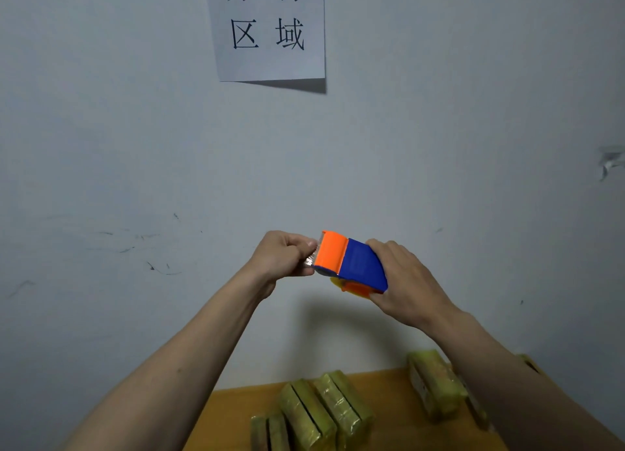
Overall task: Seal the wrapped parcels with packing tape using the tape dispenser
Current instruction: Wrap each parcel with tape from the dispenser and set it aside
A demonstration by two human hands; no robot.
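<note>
One tape dispenser (351,263), about six wrapped parcels (341,406), one wall notice (270,31)

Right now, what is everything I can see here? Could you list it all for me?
tape dispenser: one, orange and blue, held up in front of the wall
tape end: one, clear, at the dispenser's orange mouth
wrapped parcels: several, yellowish, on the table; exact count unclear
table: one, orange-brown wood, bottom of view
paper sign: one, white with black characters, on the wall
wall: pale grey, scuffed
left hand: fingers pinch the tape end
right hand: grips the dispenser
</note>
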